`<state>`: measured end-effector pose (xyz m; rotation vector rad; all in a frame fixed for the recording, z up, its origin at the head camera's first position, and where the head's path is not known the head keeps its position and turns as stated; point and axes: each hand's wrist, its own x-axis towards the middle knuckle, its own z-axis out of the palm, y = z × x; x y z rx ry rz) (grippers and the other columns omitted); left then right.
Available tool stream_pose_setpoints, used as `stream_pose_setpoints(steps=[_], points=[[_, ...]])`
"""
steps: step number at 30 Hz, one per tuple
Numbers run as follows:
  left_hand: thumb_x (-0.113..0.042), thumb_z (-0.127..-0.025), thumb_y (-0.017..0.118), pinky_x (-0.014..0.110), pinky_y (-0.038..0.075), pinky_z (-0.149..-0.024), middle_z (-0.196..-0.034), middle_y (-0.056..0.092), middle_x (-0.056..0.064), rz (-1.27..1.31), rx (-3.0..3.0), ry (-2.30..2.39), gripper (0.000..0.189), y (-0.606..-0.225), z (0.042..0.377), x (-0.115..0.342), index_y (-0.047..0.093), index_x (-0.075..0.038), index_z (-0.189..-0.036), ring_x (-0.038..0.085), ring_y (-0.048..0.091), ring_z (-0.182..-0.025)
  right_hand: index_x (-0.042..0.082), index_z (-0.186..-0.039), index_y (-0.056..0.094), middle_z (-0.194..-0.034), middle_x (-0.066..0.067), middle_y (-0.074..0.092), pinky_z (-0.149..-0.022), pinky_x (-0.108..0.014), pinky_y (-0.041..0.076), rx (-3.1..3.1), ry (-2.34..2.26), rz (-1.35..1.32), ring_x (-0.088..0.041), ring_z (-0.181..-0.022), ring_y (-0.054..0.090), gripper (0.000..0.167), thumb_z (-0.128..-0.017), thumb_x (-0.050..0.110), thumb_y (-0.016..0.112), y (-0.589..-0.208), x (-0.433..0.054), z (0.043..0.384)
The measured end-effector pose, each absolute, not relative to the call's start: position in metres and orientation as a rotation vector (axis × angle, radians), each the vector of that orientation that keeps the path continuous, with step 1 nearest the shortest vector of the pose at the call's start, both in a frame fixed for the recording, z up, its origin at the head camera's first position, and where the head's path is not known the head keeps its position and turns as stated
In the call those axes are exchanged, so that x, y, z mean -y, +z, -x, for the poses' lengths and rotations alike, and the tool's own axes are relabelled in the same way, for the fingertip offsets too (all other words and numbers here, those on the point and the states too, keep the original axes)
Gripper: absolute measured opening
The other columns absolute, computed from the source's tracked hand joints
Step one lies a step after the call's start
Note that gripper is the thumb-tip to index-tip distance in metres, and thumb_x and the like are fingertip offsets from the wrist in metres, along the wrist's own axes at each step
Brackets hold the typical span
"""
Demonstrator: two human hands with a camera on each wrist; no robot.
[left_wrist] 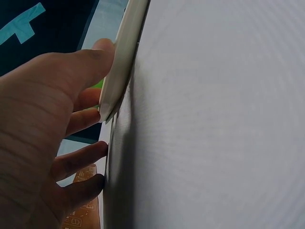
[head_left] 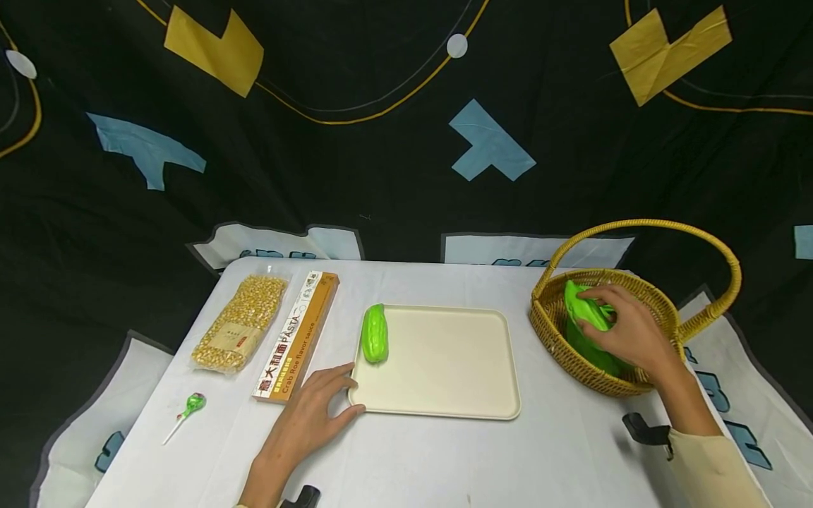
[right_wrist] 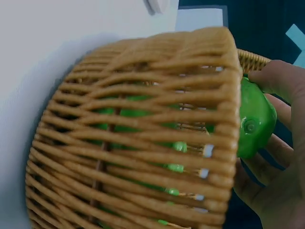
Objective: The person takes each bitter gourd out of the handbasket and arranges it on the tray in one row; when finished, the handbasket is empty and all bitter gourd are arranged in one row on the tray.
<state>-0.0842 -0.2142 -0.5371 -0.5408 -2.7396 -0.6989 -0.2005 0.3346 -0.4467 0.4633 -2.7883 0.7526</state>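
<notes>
At right, the right hand (head_left: 629, 330) grasps a glossy green vegetable-shaped piece (head_left: 578, 305) at the mouth of a golden-brown wicker basket (head_left: 564, 355); the left hand (head_left: 312, 410) holds a cream rectangular tray (head_left: 444, 363) by its near left corner.

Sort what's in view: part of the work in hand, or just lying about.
Likely in use: basket; green vegetable in the right hand; tray, touched by the left hand; green piece on tray.

Seemingly idle: bag of kernels; pasta box; lollipop.
</notes>
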Motion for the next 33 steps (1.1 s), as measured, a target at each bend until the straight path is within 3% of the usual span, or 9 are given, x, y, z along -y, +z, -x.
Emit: stream_pose_setpoints(steps=[6,18,24,31,33], points=[[-0.036,-0.082,0.096,0.048,0.054,-0.113,-0.145,0.069,0.006,0.534,2.736,-0.712,0.040,-0.538,0.085,0.213,0.078,-0.014,-0.111,0.029,0.066,-0.130,0.009,-0.131,0.071,-0.133,-0.021,0.062,-0.070,-0.026,0.054,2.755,0.756,-0.461,-0.036,-0.098,0.061,0.049,-0.087,0.020,0.088,-0.444,-0.328,0.191],[-0.037,-0.083,0.095,0.048,0.053,-0.114,-0.146,0.068,0.007,0.514,2.756,-0.715,0.041,-0.537,0.084,0.213,0.078,-0.014,-0.112,0.029,0.065,-0.132,0.010,-0.131,0.071,-0.134,-0.019,0.063,-0.074,-0.021,0.052,2.709,0.775,-0.459,-0.038,-0.103,0.061,0.051,-0.084,0.017,0.091,-0.432,-0.313,0.180],[-0.037,-0.083,0.095,0.047,0.054,-0.114,-0.146,0.068,0.006,0.515,2.757,-0.695,0.041,-0.536,0.084,0.213,0.078,-0.014,-0.112,0.029,0.066,-0.131,0.009,-0.129,0.072,-0.132,-0.017,0.064,-0.074,-0.027,0.060,2.680,0.781,-0.488,-0.034,-0.103,0.062,0.050,-0.083,0.014,0.090,-0.427,-0.302,0.175],[-0.039,-0.084,0.094,0.047,0.055,-0.113,-0.147,0.068,0.004,0.511,2.767,-0.677,0.040,-0.535,0.083,0.213,0.078,-0.016,-0.112,0.027,0.066,-0.131,0.012,-0.129,0.073,-0.133,-0.013,0.064,-0.075,-0.013,0.052,2.662,0.813,-0.521,-0.030,-0.107,0.062,0.048,-0.084,0.015,0.089,-0.427,-0.288,0.173],[-0.040,-0.085,0.093,0.047,0.054,-0.113,-0.147,0.068,0.003,0.500,2.781,-0.671,0.040,-0.535,0.083,0.213,0.078,-0.017,-0.113,0.027,0.065,-0.132,0.013,-0.129,0.073,-0.133,-0.011,0.065,-0.076,-0.014,0.052,2.655,0.817,-0.537,-0.030,-0.108,0.063,0.047,-0.085,0.015,0.089,-0.429,-0.285,0.173]])
